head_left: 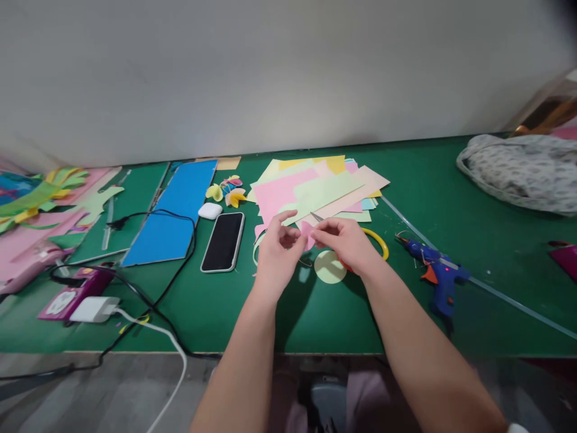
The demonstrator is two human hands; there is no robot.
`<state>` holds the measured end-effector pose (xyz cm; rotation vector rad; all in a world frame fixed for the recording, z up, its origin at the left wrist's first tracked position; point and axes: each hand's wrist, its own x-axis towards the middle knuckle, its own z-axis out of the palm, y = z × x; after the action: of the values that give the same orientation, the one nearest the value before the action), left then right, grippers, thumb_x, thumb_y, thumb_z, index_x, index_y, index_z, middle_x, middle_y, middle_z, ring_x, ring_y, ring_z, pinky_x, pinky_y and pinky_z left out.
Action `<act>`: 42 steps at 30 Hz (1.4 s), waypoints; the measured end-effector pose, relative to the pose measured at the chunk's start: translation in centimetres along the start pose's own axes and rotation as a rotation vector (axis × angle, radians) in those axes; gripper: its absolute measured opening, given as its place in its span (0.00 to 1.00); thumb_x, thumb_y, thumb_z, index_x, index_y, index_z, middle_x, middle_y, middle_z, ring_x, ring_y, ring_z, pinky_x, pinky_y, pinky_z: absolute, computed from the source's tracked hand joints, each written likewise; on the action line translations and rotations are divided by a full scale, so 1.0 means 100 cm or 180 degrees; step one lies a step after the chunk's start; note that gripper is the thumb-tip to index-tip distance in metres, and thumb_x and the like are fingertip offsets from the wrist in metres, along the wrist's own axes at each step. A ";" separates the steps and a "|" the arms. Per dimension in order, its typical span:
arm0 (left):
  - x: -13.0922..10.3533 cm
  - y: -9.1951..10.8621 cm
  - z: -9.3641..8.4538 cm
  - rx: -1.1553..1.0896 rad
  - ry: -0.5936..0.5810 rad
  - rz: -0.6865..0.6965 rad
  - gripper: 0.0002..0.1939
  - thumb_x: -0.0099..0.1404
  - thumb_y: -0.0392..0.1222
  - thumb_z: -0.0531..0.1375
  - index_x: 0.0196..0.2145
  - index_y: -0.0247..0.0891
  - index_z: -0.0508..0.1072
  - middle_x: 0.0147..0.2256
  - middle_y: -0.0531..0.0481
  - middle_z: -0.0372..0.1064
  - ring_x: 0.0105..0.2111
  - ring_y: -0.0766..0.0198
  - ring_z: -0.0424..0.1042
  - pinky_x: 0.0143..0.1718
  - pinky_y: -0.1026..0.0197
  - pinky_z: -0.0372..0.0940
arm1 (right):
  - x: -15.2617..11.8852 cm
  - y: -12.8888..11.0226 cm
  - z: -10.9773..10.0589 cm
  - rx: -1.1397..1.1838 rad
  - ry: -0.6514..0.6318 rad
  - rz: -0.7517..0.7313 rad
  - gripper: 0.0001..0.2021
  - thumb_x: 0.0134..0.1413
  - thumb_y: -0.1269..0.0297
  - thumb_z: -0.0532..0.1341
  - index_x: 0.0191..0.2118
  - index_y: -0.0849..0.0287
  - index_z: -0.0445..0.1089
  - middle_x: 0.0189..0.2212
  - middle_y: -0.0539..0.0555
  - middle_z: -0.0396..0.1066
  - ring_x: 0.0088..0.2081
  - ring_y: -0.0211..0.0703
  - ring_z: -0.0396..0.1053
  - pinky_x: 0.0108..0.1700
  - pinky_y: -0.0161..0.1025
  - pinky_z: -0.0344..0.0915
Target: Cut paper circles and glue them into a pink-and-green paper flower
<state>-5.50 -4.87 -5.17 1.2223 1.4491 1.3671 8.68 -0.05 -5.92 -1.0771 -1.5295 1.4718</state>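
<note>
Between the fingertips of both hands is a small pink paper piece (307,235), held above the green table. My left hand (282,248) pinches its left side between thumb and fingers, with the index finger raised. My right hand (343,239) grips the right side in a pinch. Below the right hand lies a pale yellow-green paper circle (329,268). Scissors with a yellow handle (381,242) lie partly hidden under that hand, their tip showing above it. Behind the hands spreads a heap of pastel paper sheets (315,186).
On the right lie a blue glue gun (444,273) with a long clear glue stick and a patterned cloth bag (523,171). To the left are a phone (223,242), a white case (210,210), folded paper petals (228,191), a blue board (174,213), cables and a white charger (94,309).
</note>
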 end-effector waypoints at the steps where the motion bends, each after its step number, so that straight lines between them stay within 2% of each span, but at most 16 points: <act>1: 0.001 -0.001 0.000 -0.0049 0.0054 -0.0021 0.22 0.55 0.37 0.63 0.49 0.41 0.65 0.26 0.57 0.67 0.25 0.71 0.67 0.27 0.68 0.61 | 0.000 0.001 0.000 -0.0050 0.0047 -0.0115 0.06 0.48 0.62 0.64 0.26 0.59 0.71 0.22 0.48 0.70 0.26 0.36 0.66 0.32 0.35 0.63; 4: 0.003 -0.003 -0.001 -0.0339 0.0207 -0.0046 0.23 0.54 0.35 0.63 0.48 0.40 0.65 0.26 0.56 0.70 0.26 0.69 0.69 0.30 0.66 0.64 | 0.001 0.002 0.001 -0.0162 0.0196 -0.0435 0.06 0.49 0.62 0.63 0.27 0.59 0.71 0.24 0.48 0.70 0.27 0.36 0.66 0.33 0.35 0.62; 7: 0.004 -0.003 -0.002 -0.0648 0.0241 -0.0085 0.26 0.51 0.33 0.64 0.48 0.40 0.65 0.26 0.57 0.70 0.27 0.69 0.69 0.33 0.64 0.66 | 0.001 0.002 0.002 -0.0131 0.0276 -0.0545 0.05 0.49 0.63 0.63 0.28 0.59 0.70 0.25 0.48 0.71 0.28 0.36 0.67 0.33 0.36 0.63; 12: 0.004 -0.002 -0.001 -0.1042 0.0217 -0.0309 0.28 0.48 0.31 0.64 0.49 0.40 0.66 0.24 0.59 0.68 0.25 0.72 0.67 0.30 0.68 0.65 | 0.001 -0.001 0.005 -0.0285 0.0367 -0.0688 0.04 0.49 0.65 0.63 0.28 0.60 0.71 0.25 0.48 0.72 0.28 0.36 0.67 0.33 0.35 0.64; 19: 0.004 -0.001 0.000 -0.1210 0.0256 -0.0392 0.29 0.47 0.31 0.64 0.48 0.41 0.66 0.24 0.60 0.68 0.23 0.73 0.66 0.28 0.68 0.64 | -0.001 0.000 0.006 -0.0348 0.0268 -0.0739 0.04 0.49 0.64 0.63 0.29 0.59 0.71 0.26 0.48 0.73 0.28 0.36 0.68 0.34 0.35 0.65; 29: 0.005 -0.002 0.000 -0.1377 0.0368 -0.0468 0.27 0.45 0.30 0.63 0.45 0.39 0.68 0.23 0.59 0.68 0.22 0.74 0.65 0.26 0.69 0.62 | -0.003 -0.002 0.009 -0.0471 0.0330 -0.0848 0.03 0.51 0.66 0.62 0.29 0.59 0.71 0.27 0.49 0.73 0.29 0.36 0.69 0.35 0.35 0.65; 36: 0.006 -0.001 -0.003 -0.1692 0.0599 -0.0556 0.24 0.47 0.34 0.65 0.44 0.38 0.68 0.24 0.59 0.65 0.27 0.70 0.71 0.31 0.66 0.66 | 0.000 0.002 0.007 -0.0266 0.0677 -0.0846 0.04 0.50 0.64 0.63 0.29 0.58 0.71 0.26 0.49 0.73 0.29 0.37 0.69 0.34 0.36 0.65; 42: 0.002 0.002 0.007 -0.1692 0.0379 -0.0613 0.28 0.46 0.31 0.65 0.46 0.42 0.68 0.27 0.58 0.68 0.27 0.72 0.68 0.33 0.67 0.64 | -0.004 -0.004 0.014 -0.0266 0.0481 -0.0726 0.03 0.50 0.65 0.63 0.29 0.58 0.71 0.28 0.49 0.74 0.31 0.38 0.70 0.37 0.37 0.66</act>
<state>-4.83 -4.55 -5.04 0.6548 1.1380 1.5750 7.49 -0.98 -5.59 -1.0009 -1.5606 1.1554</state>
